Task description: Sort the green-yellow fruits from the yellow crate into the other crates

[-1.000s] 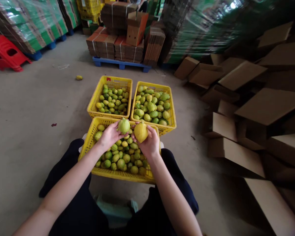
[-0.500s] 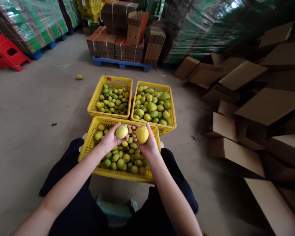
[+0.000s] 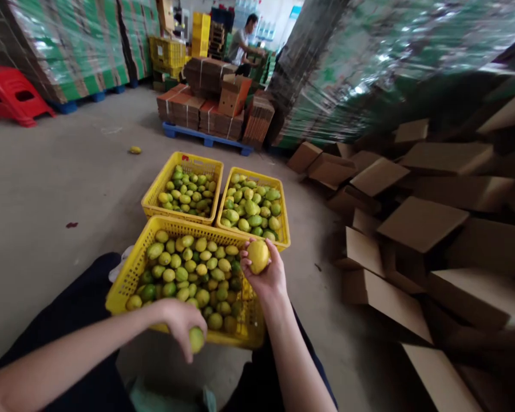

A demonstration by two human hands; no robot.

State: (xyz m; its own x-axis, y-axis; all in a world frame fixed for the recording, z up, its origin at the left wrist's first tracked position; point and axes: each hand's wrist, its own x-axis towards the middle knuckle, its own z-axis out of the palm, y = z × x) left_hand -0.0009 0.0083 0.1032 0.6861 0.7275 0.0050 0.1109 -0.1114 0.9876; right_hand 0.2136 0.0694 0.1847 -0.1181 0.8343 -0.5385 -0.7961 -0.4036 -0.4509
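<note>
My right hand [image 3: 268, 269] holds a yellow lemon [image 3: 258, 256] in its cupped fingers, above the right end of the near yellow crate [image 3: 126, 274]. A greenish lemon [image 3: 196, 339] is in my left hand [image 3: 182, 323], low over the crate's front edge with the back of the hand turned up. Many green and yellow lemons [image 3: 181, 273] fill the near crate. Just beyond it stand two more yellow crates, the far left one [image 3: 154, 191] with mostly green lemons and the far right one [image 3: 284, 212] with larger yellow-green ones.
Loose cardboard boxes [image 3: 423, 223] are heaped along the right. A blue pallet [image 3: 208, 139] with bundled flat cartons stands ahead. One lemon [image 3: 134, 150] lies on the floor. A red stool [image 3: 15, 94] is at the left, and a person [image 3: 240, 46] sits in the back.
My hands have parted. The left went down and toward me with its lemon, turning over; the right keeps its yellow lemon near the crate's right end. The view has tilted up.
</note>
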